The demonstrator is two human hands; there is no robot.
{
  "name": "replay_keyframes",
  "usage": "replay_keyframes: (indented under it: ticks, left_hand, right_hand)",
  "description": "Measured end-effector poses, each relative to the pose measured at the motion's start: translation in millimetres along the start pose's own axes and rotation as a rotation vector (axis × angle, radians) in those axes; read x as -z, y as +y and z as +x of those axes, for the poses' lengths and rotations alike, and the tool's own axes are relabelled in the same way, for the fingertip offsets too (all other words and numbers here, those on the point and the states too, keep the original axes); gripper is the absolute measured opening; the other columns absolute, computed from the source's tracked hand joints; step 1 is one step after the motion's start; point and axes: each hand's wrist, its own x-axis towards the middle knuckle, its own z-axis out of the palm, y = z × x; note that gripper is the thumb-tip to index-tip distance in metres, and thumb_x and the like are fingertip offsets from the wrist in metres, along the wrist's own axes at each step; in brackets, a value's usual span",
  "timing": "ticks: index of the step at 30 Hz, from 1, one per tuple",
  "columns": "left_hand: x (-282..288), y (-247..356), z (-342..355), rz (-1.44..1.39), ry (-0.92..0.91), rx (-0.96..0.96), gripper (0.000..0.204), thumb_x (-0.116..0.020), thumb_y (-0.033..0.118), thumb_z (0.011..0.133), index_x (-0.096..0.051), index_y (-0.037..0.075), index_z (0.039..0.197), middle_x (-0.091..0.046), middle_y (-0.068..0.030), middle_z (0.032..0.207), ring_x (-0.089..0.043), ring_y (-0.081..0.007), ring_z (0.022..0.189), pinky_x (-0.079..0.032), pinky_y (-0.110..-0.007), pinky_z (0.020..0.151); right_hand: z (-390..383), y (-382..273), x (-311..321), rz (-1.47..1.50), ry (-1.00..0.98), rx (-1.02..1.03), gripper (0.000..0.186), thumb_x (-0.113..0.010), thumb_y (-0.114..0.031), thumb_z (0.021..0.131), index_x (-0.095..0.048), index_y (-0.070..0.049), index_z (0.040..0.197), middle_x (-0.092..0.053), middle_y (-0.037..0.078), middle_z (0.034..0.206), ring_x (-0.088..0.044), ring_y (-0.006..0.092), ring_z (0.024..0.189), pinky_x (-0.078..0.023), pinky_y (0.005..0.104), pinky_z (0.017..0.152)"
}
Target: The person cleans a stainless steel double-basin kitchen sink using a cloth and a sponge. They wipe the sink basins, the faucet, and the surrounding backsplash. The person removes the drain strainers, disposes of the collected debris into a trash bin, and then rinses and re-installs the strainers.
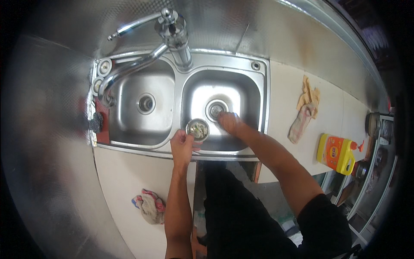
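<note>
My left hand (183, 144) grips a small round sink strainer (197, 120) by its edge, over the near left part of the right basin (248, 95). Pale and green food scraps (199, 130) lie inside the strainer. My right hand (231, 123) reaches down into the same basin, its fingers bunched at the near edge of the drain (217, 101). Whatever those fingertips pinch is too small or hidden to make out. Some light-coloured bits seem to lie in the drain opening.
A chrome faucet (176, 34) curves over the left basin (129, 125). White stoppers (104, 67) and a dark scouring pad (96, 122) line the left edge. Cloths (300, 123) and a yellow-orange detergent jug (335, 153) occupy the right counter. Another rag (151, 207) lies near left.
</note>
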Motion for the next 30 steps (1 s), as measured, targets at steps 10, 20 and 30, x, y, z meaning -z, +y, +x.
replay_keyframes:
  ticks: [10, 20, 30]
  left_hand:
    - [4, -5, 0, -0.031, -0.028, -0.038, 0.008, -0.057, 0.004, 0.096, -0.057, 0.000, 0.090, -0.069, -0.0130, 0.084, -0.073, -0.0224, 0.071, -0.059, -0.028, 0.048]
    - [2, -9, 3, -0.020, -0.079, -0.028, 0.009, -0.055, 0.004, 0.097, -0.055, -0.002, 0.090, -0.068, -0.0137, 0.085, -0.073, -0.0230, 0.071, -0.061, -0.029, 0.052]
    - [-13, 25, -51, 0.098, -0.113, -0.117, 0.009, -0.058, 0.003, 0.095, -0.056, -0.001, 0.087, -0.062, -0.0077, 0.081, -0.064, -0.0129, 0.065, -0.060, -0.027, 0.052]
  right_hand:
    - [-6, 5, 19, 0.103, 0.020, 0.039, 0.025, -0.050, -0.011, 0.094, -0.068, -0.001, 0.108, -0.066, 0.018, 0.121, -0.068, 0.0341, 0.110, -0.054, 0.0440, 0.094]
    - [-107, -1, 131, 0.225, 0.441, -0.005, 0.018, -0.060, -0.009, 0.090, -0.062, -0.001, 0.106, -0.065, 0.017, 0.108, -0.068, 0.0352, 0.097, -0.057, 0.0440, 0.085]
    - [-352, -85, 121, 0.658, 0.757, -0.153, 0.026, -0.072, 0.000, 0.083, -0.067, -0.002, 0.109, -0.068, 0.014, 0.115, -0.067, 0.0329, 0.099, -0.058, 0.0405, 0.081]
